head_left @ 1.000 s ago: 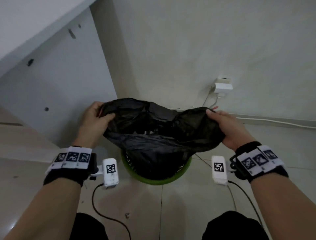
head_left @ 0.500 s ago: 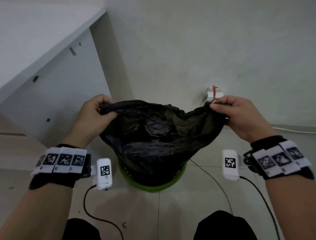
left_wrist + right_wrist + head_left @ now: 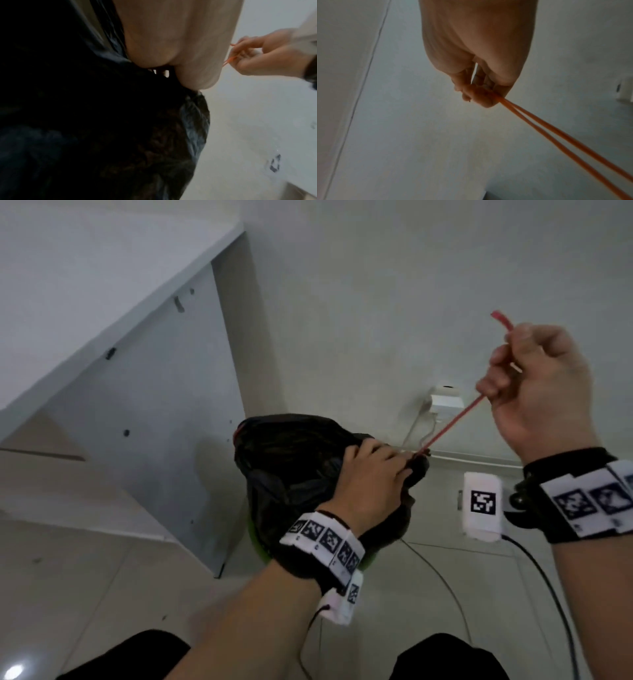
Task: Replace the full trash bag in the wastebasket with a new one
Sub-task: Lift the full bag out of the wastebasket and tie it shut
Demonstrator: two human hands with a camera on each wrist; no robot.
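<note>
A full black trash bag [image 3: 291,474] stands in a green wastebasket [image 3: 255,542], of which only a sliver of rim shows. My left hand [image 3: 380,470] grips the gathered mouth of the bag [image 3: 102,121] on its right side. My right hand [image 3: 534,392] is raised up and to the right, curled round a red drawstring [image 3: 452,421] that runs taut from the bag's mouth. In the right wrist view the drawstring [image 3: 556,135] shows as two strands leaving the fingers [image 3: 476,94]. The right hand [image 3: 267,56] also appears in the left wrist view.
A white cabinet panel [image 3: 144,422] stands to the left of the basket. A white wall plug [image 3: 445,400] with cables sits low on the wall behind. Cables [image 3: 442,583] trail over the tiled floor. My dark-clothed knees [image 3: 137,655] are at the bottom edge.
My left hand crossed from the bag's left edge to its right side and gathered the mouth. My right hand pulled the red drawstring up and to the right, closing the bag.
</note>
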